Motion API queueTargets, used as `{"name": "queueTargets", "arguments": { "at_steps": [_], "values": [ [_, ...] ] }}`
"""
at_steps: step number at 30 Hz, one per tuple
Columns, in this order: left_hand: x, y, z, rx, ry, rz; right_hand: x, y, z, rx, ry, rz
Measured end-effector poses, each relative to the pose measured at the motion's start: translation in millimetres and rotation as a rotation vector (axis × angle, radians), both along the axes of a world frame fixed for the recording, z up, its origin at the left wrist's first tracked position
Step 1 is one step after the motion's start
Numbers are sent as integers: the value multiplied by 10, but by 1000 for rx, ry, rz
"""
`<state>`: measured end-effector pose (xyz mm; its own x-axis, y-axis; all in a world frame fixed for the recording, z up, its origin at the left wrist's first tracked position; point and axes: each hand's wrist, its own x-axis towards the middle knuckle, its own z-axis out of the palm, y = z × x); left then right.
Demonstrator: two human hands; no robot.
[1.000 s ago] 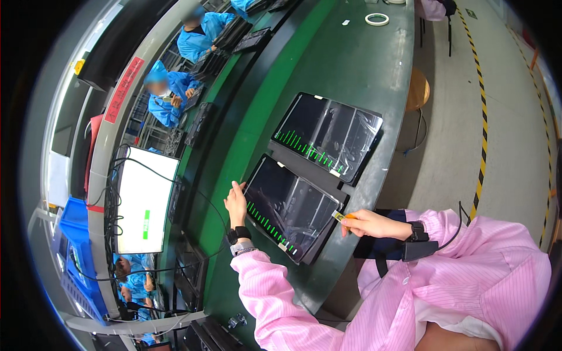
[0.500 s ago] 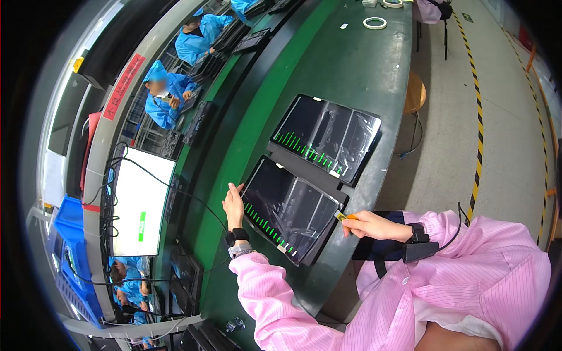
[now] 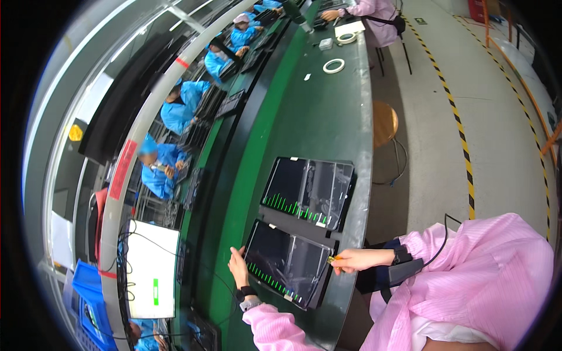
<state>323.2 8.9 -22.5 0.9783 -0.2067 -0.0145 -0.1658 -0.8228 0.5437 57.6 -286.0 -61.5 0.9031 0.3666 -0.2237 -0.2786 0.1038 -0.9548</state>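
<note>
A flat black screen panel (image 3: 287, 263) lies on the green bench, with a clear glossy film and a row of green bars along its lower left side. My left hand (image 3: 238, 268) is at that panel's left edge, fingers stretched out and slightly apart. At the opposite edge, my right hand (image 3: 356, 260) pinches a small yellow-and-orange piece (image 3: 332, 259), its tip by the panel's upper right side; its exact kind is too small to tell. Just beyond lies a second, similar screen panel (image 3: 309, 190), touched by neither hand.
White tape rolls (image 3: 333, 66) lie farther along the green bench (image 3: 319, 117). A lit monitor (image 3: 151, 275) with cables stands at left, near blue bins (image 3: 91, 298). A round stool (image 3: 384, 124) stands right of the bench. Co-workers in blue (image 3: 161, 169) sit across; another person in pink (image 3: 380, 20) is ahead.
The view has swung upward, so the panels and bench appear lower and more people show at the far end. Both hands stay at the near panel, the right still pinching the small piece.
</note>
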Motion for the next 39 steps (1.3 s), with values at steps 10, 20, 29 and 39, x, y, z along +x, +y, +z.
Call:
{"name": "queueTargets", "arguments": {
  "at_steps": [10,20,29,39],
  "values": [
    [-1680,-855,679,51,-518,-354,-28,-284,113,-600,-329,-332],
    [-2364,-1485,214,109,-419,-461,71,-216,139,-646,-274,-441],
    [-2311,-1491,60,143,-548,-496,92,-192,95,-665,-330,-478],
    [-2302,-1435,-54,208,-658,-547,42,-216,39,-649,-447,-496]
  ]
}}
